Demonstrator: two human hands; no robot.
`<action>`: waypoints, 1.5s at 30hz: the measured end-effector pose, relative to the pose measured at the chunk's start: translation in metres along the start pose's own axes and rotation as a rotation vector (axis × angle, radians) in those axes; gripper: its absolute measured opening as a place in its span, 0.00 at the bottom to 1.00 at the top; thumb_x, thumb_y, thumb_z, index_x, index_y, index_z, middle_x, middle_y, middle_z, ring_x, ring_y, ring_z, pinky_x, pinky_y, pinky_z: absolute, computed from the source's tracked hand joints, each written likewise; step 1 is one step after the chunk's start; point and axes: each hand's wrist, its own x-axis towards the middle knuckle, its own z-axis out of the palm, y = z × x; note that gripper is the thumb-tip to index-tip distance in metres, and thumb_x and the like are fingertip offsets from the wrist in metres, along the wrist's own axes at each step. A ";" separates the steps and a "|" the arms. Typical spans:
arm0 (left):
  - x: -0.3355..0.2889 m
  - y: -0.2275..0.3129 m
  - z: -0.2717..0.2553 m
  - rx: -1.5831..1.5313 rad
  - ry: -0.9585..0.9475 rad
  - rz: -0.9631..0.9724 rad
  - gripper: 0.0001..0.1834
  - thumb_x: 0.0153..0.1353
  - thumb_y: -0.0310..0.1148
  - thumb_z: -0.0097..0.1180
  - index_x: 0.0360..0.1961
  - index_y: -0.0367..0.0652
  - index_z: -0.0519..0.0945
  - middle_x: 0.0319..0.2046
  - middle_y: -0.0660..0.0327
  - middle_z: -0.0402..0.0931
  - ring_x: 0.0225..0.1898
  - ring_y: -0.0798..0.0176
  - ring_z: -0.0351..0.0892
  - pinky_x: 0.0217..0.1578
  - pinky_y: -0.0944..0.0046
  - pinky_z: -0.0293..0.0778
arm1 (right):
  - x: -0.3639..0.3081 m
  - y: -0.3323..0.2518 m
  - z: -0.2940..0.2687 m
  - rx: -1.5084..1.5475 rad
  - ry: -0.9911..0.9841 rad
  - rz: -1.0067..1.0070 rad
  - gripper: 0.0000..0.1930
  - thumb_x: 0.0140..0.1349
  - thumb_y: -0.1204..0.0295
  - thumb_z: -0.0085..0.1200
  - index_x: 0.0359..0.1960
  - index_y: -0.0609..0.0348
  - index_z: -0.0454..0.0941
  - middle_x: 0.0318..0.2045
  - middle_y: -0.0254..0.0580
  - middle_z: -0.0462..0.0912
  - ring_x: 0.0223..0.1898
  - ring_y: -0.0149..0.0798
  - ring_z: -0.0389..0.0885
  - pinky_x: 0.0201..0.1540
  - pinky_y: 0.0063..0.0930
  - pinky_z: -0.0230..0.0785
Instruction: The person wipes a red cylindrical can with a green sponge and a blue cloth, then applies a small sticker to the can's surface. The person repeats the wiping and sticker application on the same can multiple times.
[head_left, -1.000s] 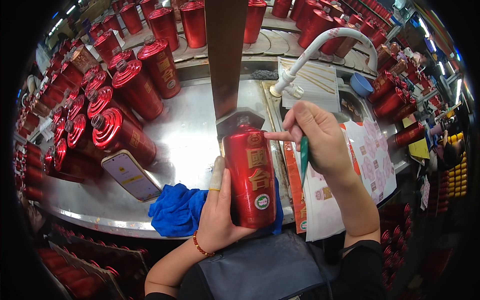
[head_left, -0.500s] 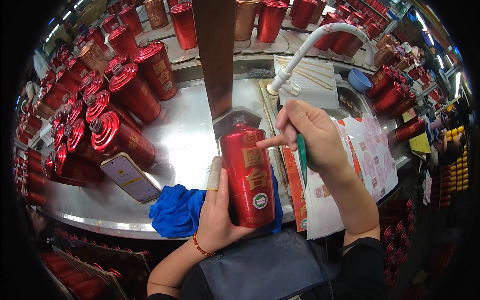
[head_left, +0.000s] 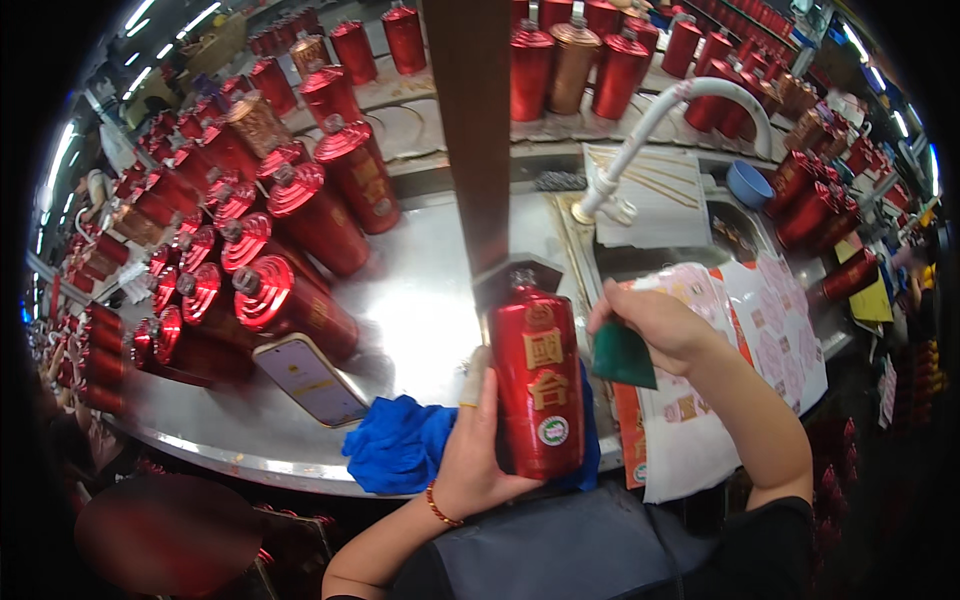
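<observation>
A red metallic bottle with gold characters and a small round white-and-green sticker leans upright in front of me, its neck close to a dark holder at the foot of a brown post. My left hand grips its lower left side; one finger wears a pale finger cover. Just right of the bottle, my right hand holds a flat green scraper, its broad face turned toward me. Beneath the right forearm lie printed decal sheets. A crumpled blue cloth is left of my left wrist.
Several red bottles crowd the left of the metal table. A phone leans against them. The brown post rises ahead. A white curved faucet stands over a sink, with a blue bowl at its far right.
My right hand has drawn back from the bottle's upper face, its pointing finger now folded in. The green scraper has turned from edge-on to flat. The whole view has shifted; my left hand keeps its hold.
</observation>
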 end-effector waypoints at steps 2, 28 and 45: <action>0.004 -0.001 -0.001 -0.010 -0.014 0.014 0.75 0.46 0.44 0.83 0.81 0.34 0.38 0.78 0.29 0.42 0.79 0.26 0.46 0.76 0.43 0.54 | -0.014 0.003 0.003 -0.138 -0.014 -0.115 0.13 0.75 0.64 0.58 0.43 0.63 0.84 0.35 0.36 0.84 0.36 0.29 0.83 0.40 0.24 0.77; 0.022 0.021 -0.007 -0.041 0.076 0.001 0.72 0.53 0.55 0.77 0.80 0.28 0.39 0.78 0.27 0.36 0.77 0.24 0.46 0.76 0.44 0.51 | -0.033 -0.022 0.066 -0.612 0.018 -0.753 0.10 0.61 0.75 0.63 0.38 0.69 0.76 0.34 0.44 0.71 0.37 0.37 0.74 0.62 0.42 0.78; 0.023 0.019 -0.015 0.063 -0.016 -0.018 0.77 0.45 0.53 0.83 0.81 0.31 0.40 0.79 0.28 0.33 0.81 0.27 0.34 0.78 0.42 0.46 | -0.028 -0.031 0.051 -0.438 -0.023 -0.635 0.13 0.74 0.65 0.61 0.48 0.62 0.79 0.34 0.29 0.81 0.36 0.20 0.76 0.37 0.20 0.72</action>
